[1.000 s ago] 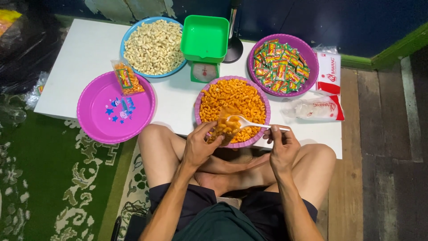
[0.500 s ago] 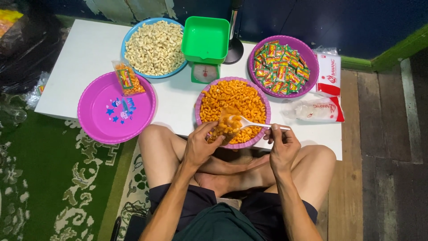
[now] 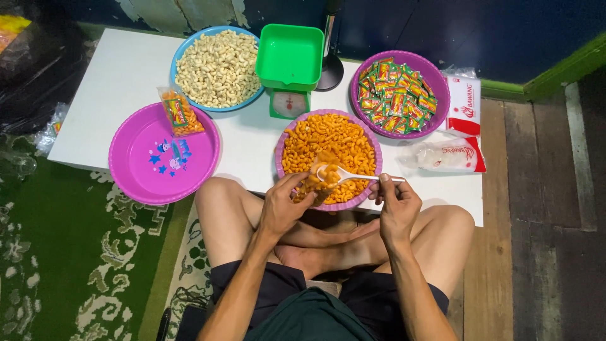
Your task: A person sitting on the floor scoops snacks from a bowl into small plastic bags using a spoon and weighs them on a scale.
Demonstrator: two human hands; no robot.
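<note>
Just below the middle of the frame, the left hand (image 3: 282, 208) is clamped on a small clear bag (image 3: 314, 183) partly filled with orange macaroni snacks, holding it at the near rim of the purple bowl (image 3: 372, 144) of the same orange snacks. The right hand (image 3: 394, 205) pinches the handle of a white plastic spoon (image 3: 353, 176) between thumb and fingers — the spoon lies level, its loaded scoop at the mouth of the bag. Both hands sit over the person's crossed bare legs, at the near edge of the white desk (image 3: 120, 76).

Above the orange bowl stands a small green kitchen scale (image 3: 290, 60) with a square tray. To its left, in the upper part of the frame, a blue bowl (image 3: 180, 53) holds pale snacks; to its right a second purple bowl (image 3: 435, 79) holds small green and red sachets. At centre left a pink bowl (image 3: 139, 183) carries one filled, sealed snack bag (image 3: 180, 112) on its far rim. Red-and-white packets of plastic bags (image 3: 454, 129) lie at the desk's right edge — a green patterned carpet (image 3: 63, 252) fills the lower left.
</note>
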